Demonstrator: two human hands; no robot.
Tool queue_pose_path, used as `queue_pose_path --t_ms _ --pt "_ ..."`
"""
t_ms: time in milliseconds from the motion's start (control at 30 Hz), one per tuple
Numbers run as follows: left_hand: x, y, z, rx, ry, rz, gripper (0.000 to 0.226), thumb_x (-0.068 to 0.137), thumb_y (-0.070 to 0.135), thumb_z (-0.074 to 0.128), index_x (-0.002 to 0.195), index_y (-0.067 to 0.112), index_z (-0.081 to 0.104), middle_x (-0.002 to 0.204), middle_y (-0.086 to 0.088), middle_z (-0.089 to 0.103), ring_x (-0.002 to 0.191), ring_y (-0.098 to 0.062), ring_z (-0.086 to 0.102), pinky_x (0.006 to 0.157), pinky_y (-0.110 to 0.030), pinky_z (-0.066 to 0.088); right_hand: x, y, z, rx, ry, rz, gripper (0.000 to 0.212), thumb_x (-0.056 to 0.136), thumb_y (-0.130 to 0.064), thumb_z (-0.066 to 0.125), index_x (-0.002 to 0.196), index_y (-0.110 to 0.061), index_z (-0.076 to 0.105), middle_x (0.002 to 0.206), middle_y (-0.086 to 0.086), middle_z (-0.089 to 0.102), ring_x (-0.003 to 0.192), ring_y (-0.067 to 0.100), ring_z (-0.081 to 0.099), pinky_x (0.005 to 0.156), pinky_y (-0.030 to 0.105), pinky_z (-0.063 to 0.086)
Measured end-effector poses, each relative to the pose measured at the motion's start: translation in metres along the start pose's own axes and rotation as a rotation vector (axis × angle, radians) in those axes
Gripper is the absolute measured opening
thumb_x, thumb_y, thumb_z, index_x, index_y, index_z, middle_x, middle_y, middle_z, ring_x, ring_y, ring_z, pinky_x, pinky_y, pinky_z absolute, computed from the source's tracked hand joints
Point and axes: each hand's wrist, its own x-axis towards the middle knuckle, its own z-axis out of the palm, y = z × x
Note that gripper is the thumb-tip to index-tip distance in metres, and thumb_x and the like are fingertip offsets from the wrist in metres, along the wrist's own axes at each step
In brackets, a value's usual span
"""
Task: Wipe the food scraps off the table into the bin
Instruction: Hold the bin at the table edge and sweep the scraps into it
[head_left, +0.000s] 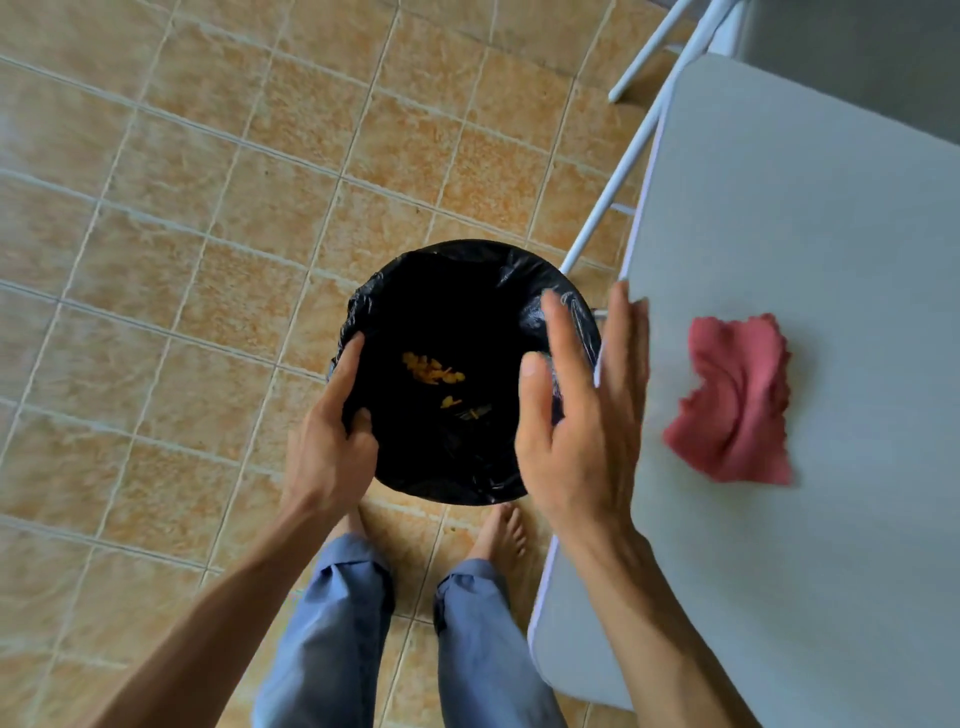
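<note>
A round bin lined with a black bag stands on the tiled floor beside the table's left edge. Yellow food scraps lie at its bottom. My left hand grips the bin's near-left rim, thumb inside the bag. My right hand hovers open over the bin's right side, fingers spread and blurred, holding nothing. A crumpled red cloth lies on the grey table, just right of my right hand and apart from it.
The table's white legs slant down to the floor behind the bin. My bare feet and blue trouser legs stand just in front of the bin. Orange floor tiles stretch to the left.
</note>
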Motion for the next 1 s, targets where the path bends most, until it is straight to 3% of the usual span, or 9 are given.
queue_pose_path --t_ms 100,233,300,367,500,633,767,900,1000 --pt "0.0 -0.009 -0.03 -0.007 0.043 -0.006 0.084 0.089 -0.004 0.047 0.15 0.05 0.029 0.101 0.042 0.048 0.068 0.004 0.054 0.061 -0.032 0.049 0.007 -0.016 0.023 -0.001 -0.064 0.033 0.048 0.104 -0.035 0.051 0.151 -0.029 0.05 0.17 0.017 0.02 0.16 0.033 0.013 0.13 0.043 0.019" --pt "0.01 -0.035 -0.068 -0.084 0.055 -0.042 0.084 0.091 -0.005 0.047 0.148 0.054 0.029 0.137 0.043 0.034 0.105 0.027 0.046 0.082 -0.019 0.042 0.014 -0.021 0.054 -0.068 -0.197 0.185 0.052 0.103 -0.038 0.052 0.155 -0.039 0.042 0.172 0.02 0.004 0.16 0.038 0.004 0.127 0.05 0.016" --pt "0.017 -0.049 -0.079 -0.124 0.064 -0.091 0.085 0.091 -0.003 0.047 0.145 0.059 0.029 0.149 0.031 0.036 0.124 0.011 0.043 0.093 -0.024 0.044 0.015 -0.023 0.067 -0.027 -0.278 0.212 0.053 0.106 -0.034 0.051 0.156 -0.043 0.037 0.172 0.017 0.0 0.159 0.036 0.012 0.123 0.045 0.029" --pt "0.023 -0.059 -0.081 -0.136 0.063 -0.111 0.086 0.091 -0.003 0.046 0.144 0.062 0.028 0.154 0.024 0.037 0.132 0.002 0.042 0.096 -0.028 0.046 0.018 -0.023 0.082 0.058 -0.383 0.227 0.055 0.109 -0.022 0.046 0.157 -0.044 0.033 0.17 0.01 0.018 0.149 0.031 0.036 0.105 0.033 0.045" --pt "0.043 -0.079 -0.078 -0.157 0.061 -0.178 0.085 0.089 -0.002 0.043 0.145 0.061 0.027 0.152 0.021 0.035 0.093 0.03 0.051 0.084 -0.026 0.049 0.02 -0.014 0.118 0.051 -0.508 0.283 0.07 0.104 0.003 0.041 0.159 -0.04 0.031 0.145 0.007 0.05 0.119 0.028 0.059 0.083 0.023 0.04" --pt "0.078 -0.105 -0.068 -0.124 -0.038 -0.241 0.087 0.088 0.005 0.044 0.137 0.073 0.023 0.15 0.011 0.045 0.089 -0.018 0.07 0.071 -0.051 0.062 0.016 0.005 0.156 0.03 -0.481 0.342 0.079 0.098 0.01 0.04 0.161 -0.035 0.025 0.14 0.008 0.055 0.113 0.023 0.058 0.083 0.022 0.039" --pt "0.11 -0.118 -0.048 -0.006 -0.063 -0.212 0.083 0.09 0.006 0.044 0.145 0.064 0.02 0.142 0.007 0.052 0.097 -0.018 0.065 0.083 -0.036 0.058 0.006 0.018 0.191 0.046 -0.419 0.416 0.084 0.097 0.013 0.042 0.162 -0.035 0.021 0.133 0.012 0.055 0.095 0.017 0.052 0.074 0.025 0.039" --pt "0.139 -0.135 -0.026 0.065 -0.112 -0.172 0.084 0.091 0.0 0.043 0.152 0.053 0.018 0.155 0.003 0.042 0.131 -0.02 0.05 0.084 -0.022 0.045 -0.003 0.035 0.217 0.026 -0.355 0.447 0.086 0.095 0.015 0.042 0.162 -0.034 0.022 0.149 0.011 0.049 0.121 0.028 0.059 0.077 0.025 0.04" --pt "0.148 -0.145 -0.015 0.055 -0.13 -0.147 0.083 0.092 -0.001 0.043 0.154 0.048 0.018 0.158 0.005 0.038 0.14 -0.02 0.042 0.097 -0.026 0.042 -0.004 0.046 0.227 0.025 -0.301 0.462 0.089 0.093 0.019 0.041 0.162 -0.034 0.024 0.161 0.003 0.04 0.134 0.024 0.053 0.083 0.019 0.04"
